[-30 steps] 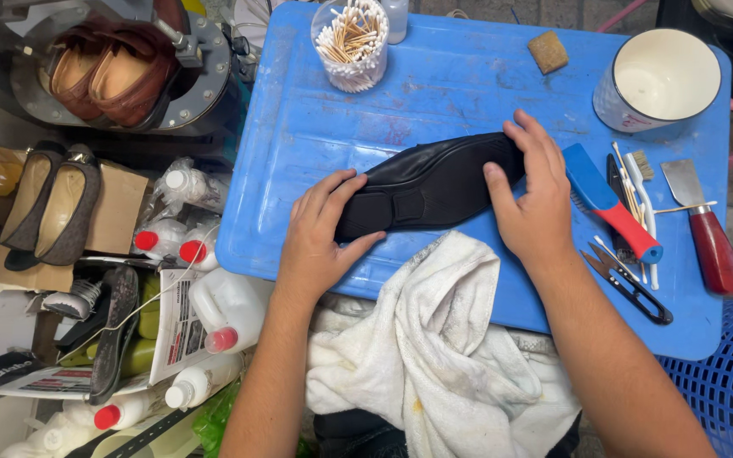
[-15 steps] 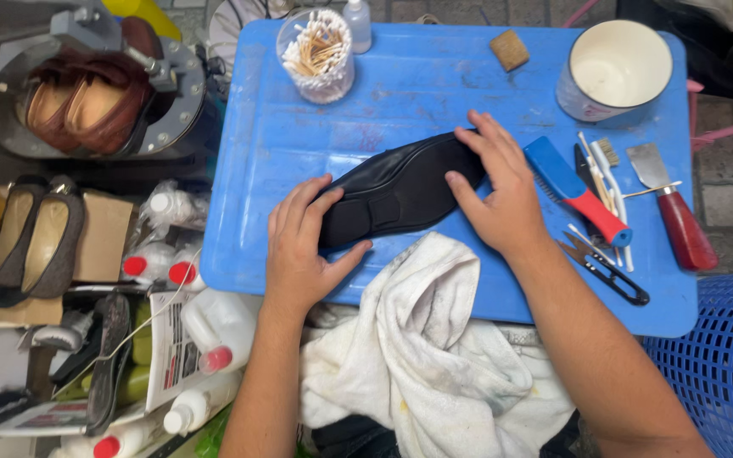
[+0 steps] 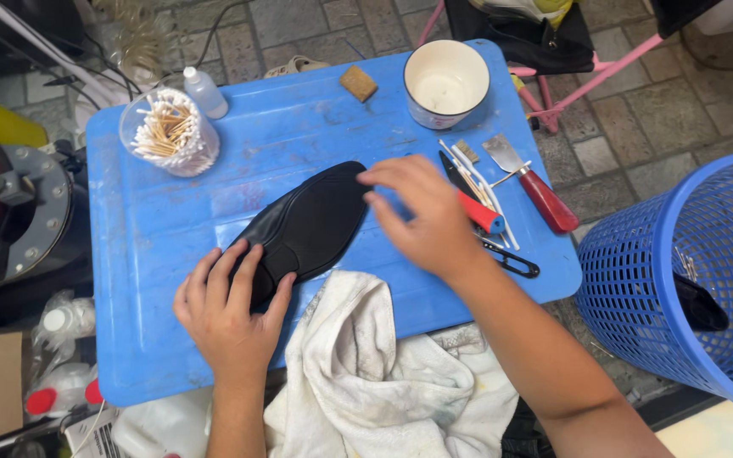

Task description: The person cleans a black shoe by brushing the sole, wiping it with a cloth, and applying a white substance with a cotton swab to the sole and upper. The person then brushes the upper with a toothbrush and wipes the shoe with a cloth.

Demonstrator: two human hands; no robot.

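Observation:
A black shoe (image 3: 311,225) lies sole up and slanted on the blue plastic board (image 3: 171,229). My left hand (image 3: 231,309) rests on its heel end, fingers over the sole. My right hand (image 3: 422,216) is blurred and hovers at the toe end, fingers spread, with nothing in it. Just right of that hand lie a red-and-blue-handled knife (image 3: 477,208), a scraper with a red handle (image 3: 536,191) and small black scissors (image 3: 511,261).
A white cloth (image 3: 366,373) lies on my lap at the board's near edge. A clear cup of wooden sticks (image 3: 169,131), a small bottle (image 3: 204,89), a tan sponge (image 3: 358,82) and a white cup (image 3: 446,82) stand at the back. A blue basket (image 3: 689,271) stands right.
The view has swung right. My right hand has come off the shoe's toe and now hovers beside it. My left hand stays on the heel end.

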